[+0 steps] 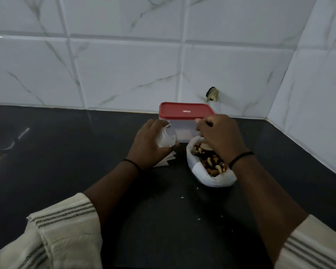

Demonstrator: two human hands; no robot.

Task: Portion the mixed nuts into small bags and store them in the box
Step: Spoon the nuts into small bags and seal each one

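A dark bench [66,152] meets a white marble-tiled wall [124,65]. Near the wall stands a clear box [182,131] with its red lid [184,110] on. Just in front, an open white bag [211,175] holds mixed nuts [209,162]. The right hand [219,134] hovers above it, fingers curled; whether it grips anything I cannot tell. The left hand [149,146] clasps 1 small clear bag [166,138] over more flat bags [30,162].

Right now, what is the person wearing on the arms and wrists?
Both forearms are bare, with the sleeves pushed up toward the elbows. The left sleeve is cream cloth with bands of dark woven stripes; the right sleeve is the same cream with grey stripes. A thin black band circles the left wrist and another circles the right wrist. No rings or watch are visible.
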